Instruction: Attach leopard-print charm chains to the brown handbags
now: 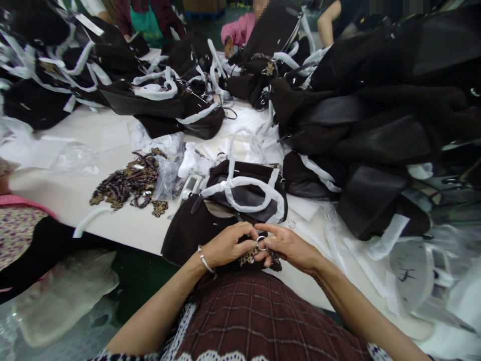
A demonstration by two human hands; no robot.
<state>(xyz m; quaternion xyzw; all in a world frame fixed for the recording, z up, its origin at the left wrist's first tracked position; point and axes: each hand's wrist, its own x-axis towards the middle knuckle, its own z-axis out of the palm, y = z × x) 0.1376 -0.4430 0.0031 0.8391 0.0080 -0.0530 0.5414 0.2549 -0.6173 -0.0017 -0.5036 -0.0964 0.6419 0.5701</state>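
Observation:
A silver metal ring is between the fingertips of both hands, close to my body. My left hand, with a bracelet at its wrist, pinches the ring's left side between thumb and fingers. My right hand grips its right side, index finger reaching toward the left hand. A leopard-patterned charm hangs just under the fingers; its link to the ring is hidden. Right behind the hands lies a dark handbag with white-wrapped handles. Another silver ring rests on the table to the right.
A heap of leopard-patterned charms and beaded chains lies left on the white table. Dark bags are piled right and behind. Clear plastic lies right. Across the table, a person in a pink sleeve reaches among bags.

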